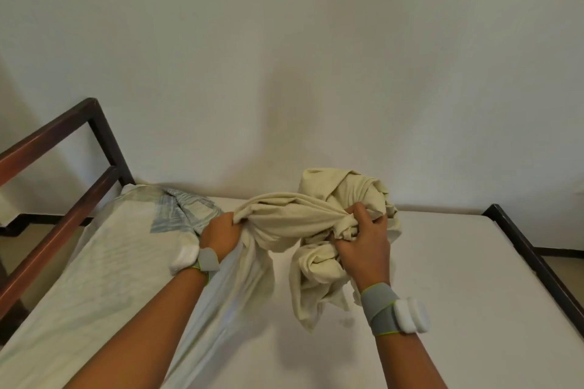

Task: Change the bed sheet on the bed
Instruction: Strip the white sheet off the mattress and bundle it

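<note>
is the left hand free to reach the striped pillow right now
Probably not yet: the left hand grips the cream sheet. The striped pillow lies just beside it, nothing between, so releasing that grip would free it.

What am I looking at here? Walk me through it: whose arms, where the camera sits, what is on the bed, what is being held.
There is no machine. A person wears a wide-angle camera on the head, looking forward and down, so the two bare arms reach in from the bottom. Each wrist carries a grey strap with a white block on it.

The left hand and right hand both have a grip on one bunched cream sheet, lifted above the bed with folds hanging down.

Beneath is a bare white mattress in a dark wooden bed frame. On the left part lies a pale cloth with a blue-grey striped patch at its far end. Behind is a plain wall.
</note>
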